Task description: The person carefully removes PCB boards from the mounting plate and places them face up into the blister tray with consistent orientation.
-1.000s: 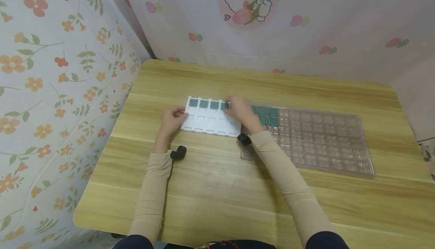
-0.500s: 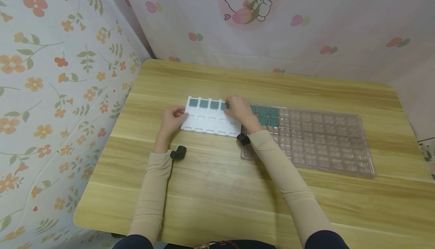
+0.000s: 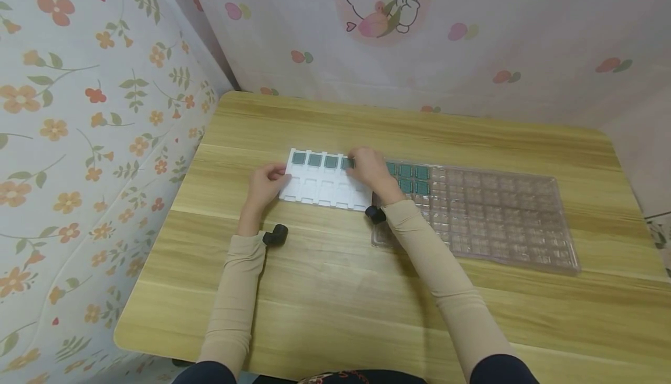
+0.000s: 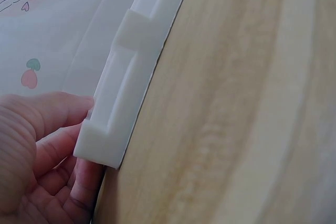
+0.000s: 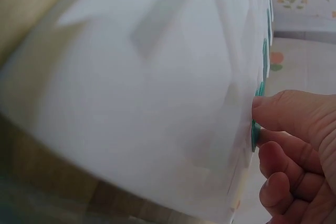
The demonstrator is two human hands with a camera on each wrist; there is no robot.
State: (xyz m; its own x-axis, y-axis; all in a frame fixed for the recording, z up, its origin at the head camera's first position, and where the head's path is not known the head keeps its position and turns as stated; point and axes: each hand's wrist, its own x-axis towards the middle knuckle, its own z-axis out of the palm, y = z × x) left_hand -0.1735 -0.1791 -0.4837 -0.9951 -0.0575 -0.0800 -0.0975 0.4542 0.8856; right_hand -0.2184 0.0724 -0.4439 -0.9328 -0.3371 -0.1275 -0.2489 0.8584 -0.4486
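A white tray (image 3: 325,189) with moulded pockets lies on the table, several green square chips (image 3: 314,160) along its far row. At its left end my left hand (image 3: 264,185) grips the edge, thumb on the side facing me in the left wrist view, where the tray's white rim (image 4: 113,93) shows close up. My right hand (image 3: 371,171) is over the tray's far right corner. Its thumb and forefinger pinch a green chip (image 5: 255,136) at the tray's edge, the other fingers curled below. That hand covers the tray's right end in the head view.
A clear plastic tray (image 3: 498,215) with many pockets stands to the right, its left end partly under my right forearm. More green chips (image 3: 414,180) fill its far left pockets. Wooden table (image 3: 325,291) extends toward me; patterned curtains (image 3: 293,17) hang behind and left.
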